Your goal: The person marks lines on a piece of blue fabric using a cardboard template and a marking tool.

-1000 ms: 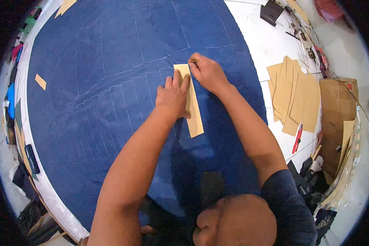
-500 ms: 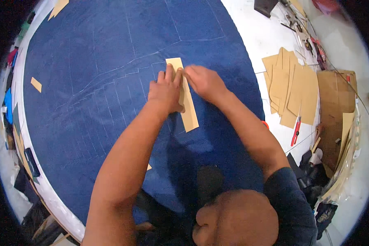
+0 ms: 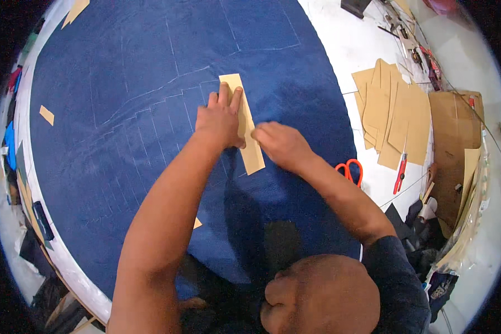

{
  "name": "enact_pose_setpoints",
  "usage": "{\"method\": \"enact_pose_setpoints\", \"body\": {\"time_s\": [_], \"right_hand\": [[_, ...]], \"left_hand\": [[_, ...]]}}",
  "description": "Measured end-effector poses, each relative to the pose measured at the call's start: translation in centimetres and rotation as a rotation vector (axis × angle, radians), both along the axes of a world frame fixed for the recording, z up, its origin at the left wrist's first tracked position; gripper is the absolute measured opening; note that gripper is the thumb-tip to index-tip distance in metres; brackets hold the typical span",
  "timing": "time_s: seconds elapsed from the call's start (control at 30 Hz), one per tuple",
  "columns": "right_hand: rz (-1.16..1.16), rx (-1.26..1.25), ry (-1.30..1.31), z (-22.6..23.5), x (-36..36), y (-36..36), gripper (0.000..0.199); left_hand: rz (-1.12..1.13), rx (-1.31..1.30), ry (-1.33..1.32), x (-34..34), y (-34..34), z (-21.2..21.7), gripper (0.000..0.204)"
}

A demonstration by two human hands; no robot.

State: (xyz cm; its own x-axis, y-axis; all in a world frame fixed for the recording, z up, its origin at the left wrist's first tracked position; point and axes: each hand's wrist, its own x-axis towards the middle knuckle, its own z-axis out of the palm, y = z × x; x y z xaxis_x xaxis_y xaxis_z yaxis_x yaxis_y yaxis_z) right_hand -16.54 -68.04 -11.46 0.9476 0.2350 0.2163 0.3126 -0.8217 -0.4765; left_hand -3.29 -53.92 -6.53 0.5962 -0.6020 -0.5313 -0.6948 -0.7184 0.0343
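A long tan card strip (image 3: 253,157) lies on a spread of dark blue cloth (image 3: 295,100) marked with thin pale lines. My left hand (image 3: 219,118) presses flat on the strip with fingers stretched apart, holding it down. At the strip's right edge, about midway along, my right hand (image 3: 281,143) is closed in a pinch against the cloth. Whatever sits between its fingertips is hidden. Stepped and parallel pale lines (image 3: 150,111) run over the cloth to the left of the strip.
Orange-handled scissors (image 3: 350,170) lie by the cloth's right edge. Beyond them are a red cutter (image 3: 400,173), a pile of tan card pieces (image 3: 392,111) and a brown cardboard sheet (image 3: 456,122). A small card piece (image 3: 47,115) rests at the far left.
My right hand has slid nearer to me along the strip's right edge. My left hand still presses on the strip. More of the scissors' handles now shows past my right forearm.
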Motion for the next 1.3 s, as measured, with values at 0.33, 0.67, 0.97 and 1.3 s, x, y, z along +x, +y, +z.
{"method": "enact_pose_setpoints", "body": {"time_s": [0.33, 0.67, 0.97, 1.3], "right_hand": [[0.048, 0.048, 0.02, -0.1, -5.5, 0.8, 0.017], [-0.187, 0.025, -0.056, -0.8, -6.8, 3.3, 0.03], [-0.254, 0.017, -0.047, -1.5, -6.8, 4.5, 0.032], [-0.318, 0.035, -0.087, -2.7, -7.1, 4.3, 0.03]], "left_hand": [[-0.015, 0.013, -0.034, -0.1, -0.1, 0.2, 0.135], [-0.065, -0.027, -0.114, -0.2, 0.5, -0.3, 0.134], [-0.07, -0.294, -0.103, 0.2, 3.5, -2.0, 0.123], [-0.194, -0.602, -0.083, -6.1, 6.2, -3.3, 0.059]]}}
